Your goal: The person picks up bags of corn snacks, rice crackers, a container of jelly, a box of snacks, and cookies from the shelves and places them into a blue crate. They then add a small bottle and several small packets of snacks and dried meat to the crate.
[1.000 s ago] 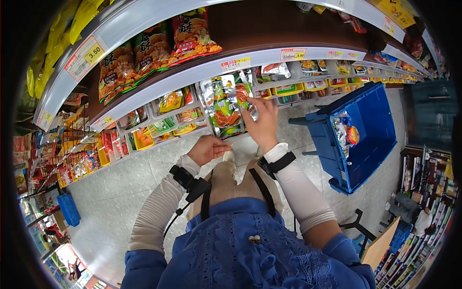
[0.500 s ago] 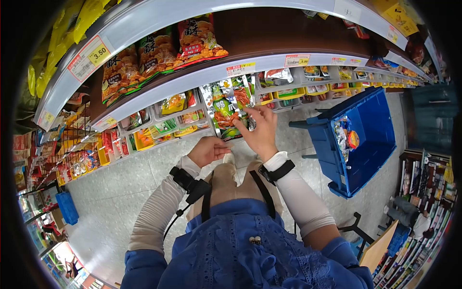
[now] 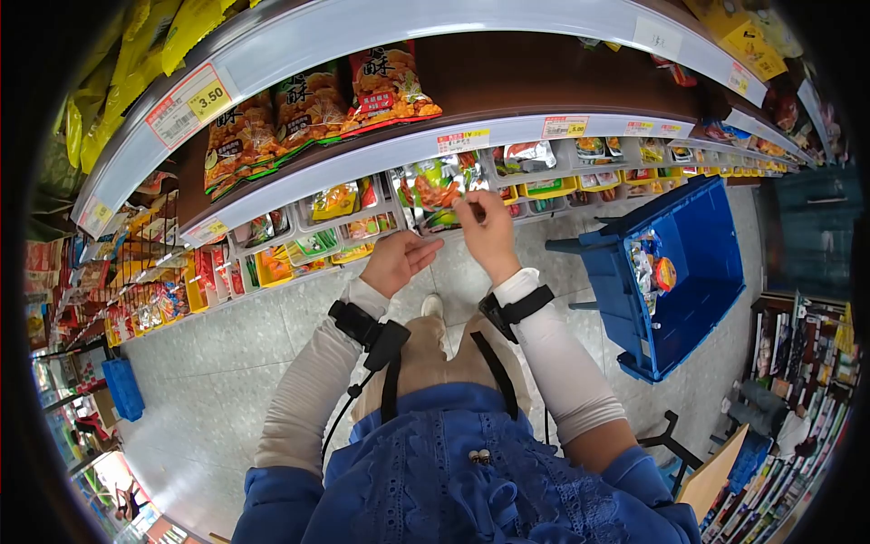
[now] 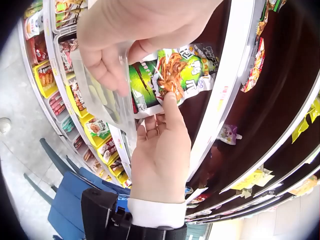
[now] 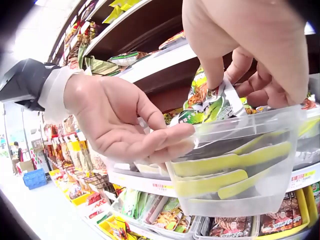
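A clear bin (image 5: 227, 197) holds green and silver food packets, the top one (image 4: 172, 75) picturing brown food. My right hand (image 3: 490, 238) pinches that packet's near edge, its thumb on the printed face in the left wrist view. The right wrist view shows this hand (image 5: 255, 45) above the bin's rim. My left hand (image 3: 396, 261) is at the bin's near left corner, palm up with loosely bent fingers (image 5: 167, 142); contact with the bin is unclear. In the left wrist view, my left hand (image 4: 135, 30) partly covers the bin.
Small bins of snacks (image 3: 340, 204) line the lower shelf on both sides. Orange snack bags (image 3: 385, 86) stand on the shelf above, behind a price rail (image 3: 362, 154). At the right, a blue basket (image 3: 698, 272) on the floor side holds a few packets.
My right thumb and fingers have closed together on the packet's edge, and the packet's printed face has tilted. My left hand has moved slightly up and right. The head view has shifted a little.
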The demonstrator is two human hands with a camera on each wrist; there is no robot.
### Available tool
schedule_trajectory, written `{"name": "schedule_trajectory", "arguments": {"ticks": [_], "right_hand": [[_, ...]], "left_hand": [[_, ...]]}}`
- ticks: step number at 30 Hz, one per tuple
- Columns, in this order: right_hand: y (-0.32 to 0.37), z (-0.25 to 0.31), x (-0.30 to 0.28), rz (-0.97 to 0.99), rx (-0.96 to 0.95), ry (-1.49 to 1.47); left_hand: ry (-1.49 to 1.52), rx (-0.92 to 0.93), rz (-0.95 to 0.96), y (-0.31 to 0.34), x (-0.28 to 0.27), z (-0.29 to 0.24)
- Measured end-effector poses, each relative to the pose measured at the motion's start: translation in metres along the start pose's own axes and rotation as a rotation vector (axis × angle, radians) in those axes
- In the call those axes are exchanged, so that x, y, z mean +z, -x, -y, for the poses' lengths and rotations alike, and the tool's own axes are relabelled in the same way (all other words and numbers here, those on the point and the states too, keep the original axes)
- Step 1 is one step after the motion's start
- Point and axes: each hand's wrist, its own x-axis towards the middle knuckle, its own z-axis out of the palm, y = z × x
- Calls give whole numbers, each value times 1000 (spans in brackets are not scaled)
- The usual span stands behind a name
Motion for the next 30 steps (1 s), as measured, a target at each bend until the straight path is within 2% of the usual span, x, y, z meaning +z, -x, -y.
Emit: {"name": "schedule_trajectory", "arguments": {"ticks": [2,3,5,10,13,18,20,24,30], "right_hand": [[-11,2,-4,34,133,-264],[-17,2,-5,37,132,-265],[-25,1,-8,55,265,-430],[-19,6,-30,122,340,-440],[-7,-7,-36,103,383,-491],[9,-18,-43,117,405,-528],[14,-24,-43,114,419,-539],[19,-31,-47,106,415,-627],[25,-39,-50,110,461,-686]], "left_hand": [[17,17,29,-6,0,-3],[19,29,20,-8,2,-5],[20,42,9,-11,4,-7],[88,108,-91,-33,-4,-6],[113,162,-7,-35,1,-14],[199,208,-36,-45,10,-16],[244,254,-125,-50,16,-13],[251,298,-120,-61,16,-12],[216,477,-192,-53,37,-14]]}}
